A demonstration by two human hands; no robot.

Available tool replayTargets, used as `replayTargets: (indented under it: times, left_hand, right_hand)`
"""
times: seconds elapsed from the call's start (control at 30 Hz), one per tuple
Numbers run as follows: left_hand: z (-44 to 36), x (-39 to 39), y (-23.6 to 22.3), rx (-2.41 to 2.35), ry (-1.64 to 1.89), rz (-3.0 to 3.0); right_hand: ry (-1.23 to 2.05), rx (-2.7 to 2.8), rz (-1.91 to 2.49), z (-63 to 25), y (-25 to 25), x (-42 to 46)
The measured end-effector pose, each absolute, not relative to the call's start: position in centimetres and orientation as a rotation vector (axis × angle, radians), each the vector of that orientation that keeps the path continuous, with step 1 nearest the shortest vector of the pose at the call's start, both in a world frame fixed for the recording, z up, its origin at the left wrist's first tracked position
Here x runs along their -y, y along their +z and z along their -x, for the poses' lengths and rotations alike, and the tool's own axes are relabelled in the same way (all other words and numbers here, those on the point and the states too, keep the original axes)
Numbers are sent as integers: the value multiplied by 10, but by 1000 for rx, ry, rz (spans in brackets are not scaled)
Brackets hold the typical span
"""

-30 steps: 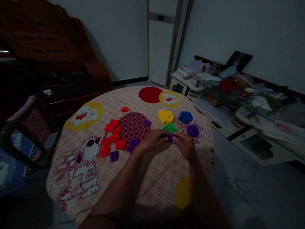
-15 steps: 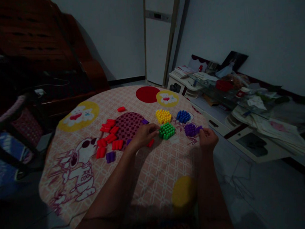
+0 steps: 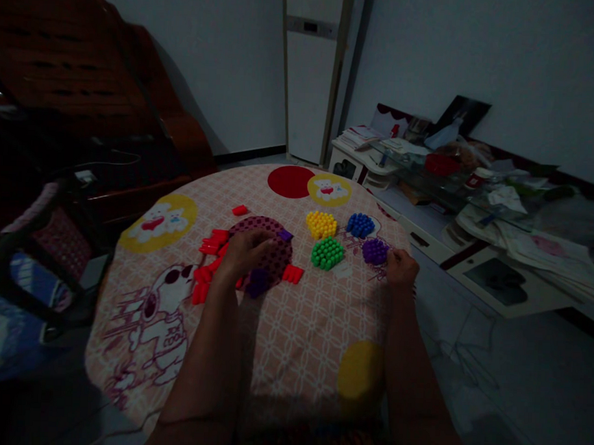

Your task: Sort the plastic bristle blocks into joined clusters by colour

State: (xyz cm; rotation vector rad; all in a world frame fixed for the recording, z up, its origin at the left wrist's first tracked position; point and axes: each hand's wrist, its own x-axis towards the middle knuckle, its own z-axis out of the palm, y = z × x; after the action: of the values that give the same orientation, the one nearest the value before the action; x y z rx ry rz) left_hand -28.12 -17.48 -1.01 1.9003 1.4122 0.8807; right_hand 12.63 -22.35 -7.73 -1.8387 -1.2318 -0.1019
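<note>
Far left, a big wooden bench [image 3: 106, 92] is sort of swallowed by the gloom, and nearer, a chair [image 3: 25, 275] with a pinkish woven back is tucked by the round table [image 3: 282, 371]. The table is covered in a pinkish patterned cloth, with a cartoon dog [image 3: 169, 328] printed on the near left. A bunch of red pieces [image 3: 202, 274] is scattered right of the dog, partly hidden by the left arm, and one lone red piece [image 3: 239, 210] is left farther out.

The left hand [image 3: 241, 252] is held over the dark checked circle [image 3: 281, 251], fingers bent and kept pretty narrow; whether anything is pinched there can't be told. Some purple pieces [image 3: 257, 283] are sitting in shadow at the circle's near side, one purple piece [image 3: 285, 236] is seen just right of the fingertips, and a red block [image 3: 292, 273] is parked at the right edge.

Then come the knobbly clusters: yellow [image 3: 321, 224] far, green [image 3: 328, 253] nearer, blue [image 3: 360, 225] far right, purple [image 3: 374, 252] nearer. The right hand [image 3: 402, 268] is placed right beside the purple one, fingers closed up narrow; contact or grip can't be made out. Far right, a low cabinet [image 3: 499, 281] is heaped with papers and clutter.
</note>
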Motion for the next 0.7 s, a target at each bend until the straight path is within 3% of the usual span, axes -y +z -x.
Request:
replayTargets:
  times: [0.5, 0.7]
  left_hand:
    - [308, 175, -19, -1566, 127, -1949]
    - [296, 176, -17, -1448, 168, -2004]
  right_hand:
    - [-276, 1106, 1787, -123, -71, 235]
    - [-88, 1168, 1655, -81, -58, 245]
